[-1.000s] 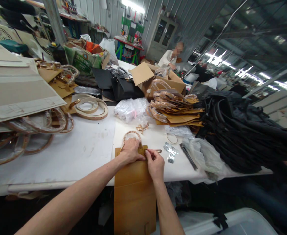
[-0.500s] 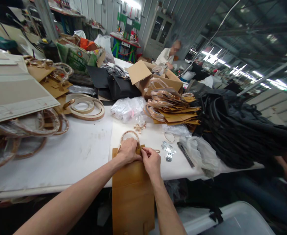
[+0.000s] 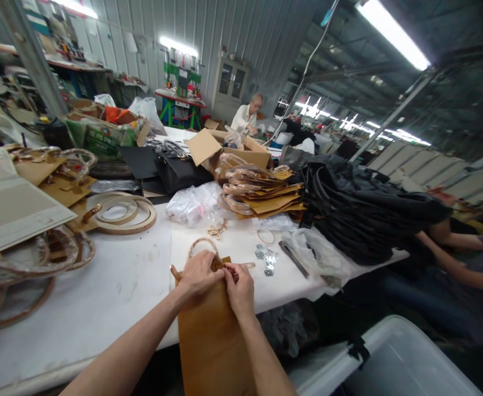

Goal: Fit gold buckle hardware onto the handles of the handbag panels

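A tan leather bag panel (image 3: 214,341) hangs over the front edge of the white table (image 3: 121,286), its round handle (image 3: 202,245) lying on the tabletop. My left hand (image 3: 198,275) presses down on the panel's top edge with closed fingers. My right hand (image 3: 238,285) pinches a small gold metal fitting (image 3: 247,265) at that same edge. Several loose gold fittings (image 3: 217,230) lie just beyond the handle, and small silver foil pieces (image 3: 266,257) lie to the right.
Tan panels with wrapped handles (image 3: 261,192) are stacked behind, next to a black pile (image 3: 356,209). Clear bags (image 3: 194,201), wooden rings (image 3: 121,212), cardboard sheets (image 3: 10,203) and a carton (image 3: 225,151) crowd the table. A person's arms (image 3: 459,253) reach in at right; another person (image 3: 247,115) sits far back. A plastic bin (image 3: 389,363) stands below.
The view has swung up and to the right, so the table now sits lower and further left. Both hands stay on the panel's top edge, with the right still pinching the fitting.
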A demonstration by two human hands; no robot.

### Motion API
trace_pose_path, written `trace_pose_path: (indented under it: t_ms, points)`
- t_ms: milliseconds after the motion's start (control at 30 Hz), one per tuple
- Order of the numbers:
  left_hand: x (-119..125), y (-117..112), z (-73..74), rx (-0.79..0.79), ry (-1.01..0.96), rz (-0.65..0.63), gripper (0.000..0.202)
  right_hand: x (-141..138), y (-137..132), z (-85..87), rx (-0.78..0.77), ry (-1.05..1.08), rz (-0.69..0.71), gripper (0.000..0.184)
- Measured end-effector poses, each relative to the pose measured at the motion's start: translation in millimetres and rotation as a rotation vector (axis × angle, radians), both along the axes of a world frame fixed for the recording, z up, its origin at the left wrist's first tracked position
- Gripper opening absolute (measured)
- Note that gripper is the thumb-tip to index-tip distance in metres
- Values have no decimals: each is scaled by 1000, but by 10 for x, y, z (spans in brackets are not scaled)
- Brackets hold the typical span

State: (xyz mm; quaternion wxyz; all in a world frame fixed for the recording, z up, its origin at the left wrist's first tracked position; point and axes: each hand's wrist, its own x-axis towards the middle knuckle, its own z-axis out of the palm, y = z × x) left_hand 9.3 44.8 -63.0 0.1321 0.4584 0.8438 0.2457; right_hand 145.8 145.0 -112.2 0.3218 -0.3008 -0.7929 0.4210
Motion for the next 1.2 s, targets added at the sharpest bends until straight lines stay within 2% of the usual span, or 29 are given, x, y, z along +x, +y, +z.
trace_pose_path:
  t_ms: [133, 200, 267, 367, 500, 600, 733, 800, 867, 933, 1000, 1100, 1200]
  points:
    - [32, -12, 48, -1, 4, 35, 42, 64, -100, 117, 9, 100, 8, 32]
    - [66, -37, 85, -8, -42, 77, 49, 181, -161, 189, -88, 181, 12, 32]
    - [121, -87, 135, 25, -106, 113, 51, 371, -216, 238, -259, 268, -10, 32]
    - [232, -183, 234, 168, -190, 110, 51, 728, -242, 268, -494, 404, -96, 34]
    - [399, -228, 424, 463, -482, 146, 56, 1125, -108, 341, -638, 453, -137, 44]
    - [520, -179, 648, 751, -637, 108, 57, 1228, 64, 460, -641, 372, -23, 52]
    - [698, -48, 1041, 1171, -650, -129, 53, 1085, 231, 598, -563, 244, 214, 64]
    - [798, 28, 1204, 1305, -669, -209, 52, 954, 254, 639, -583, 212, 322, 64]
    - [894, 92, 1302, 1326, -688, -233, 55, 834, 248, 674, -659, 216, 406, 62]
    - [975, 134, 1326, 1241, -685, -246, 59, 767, 244, 707, -758, 228, 469, 66]
    - [1027, 156, 1277, 1166, -687, -248, 62, 778, 267, 748, -830, 236, 481, 77]
    - [1009, 159, 1086, 1164, -767, -157, 59, 934, 353, 848, -848, 258, 419, 84]
    - [866, 102, 807, 1088, -811, -63, 52, 1134, 438, 976, -834, 270, 357, 77]
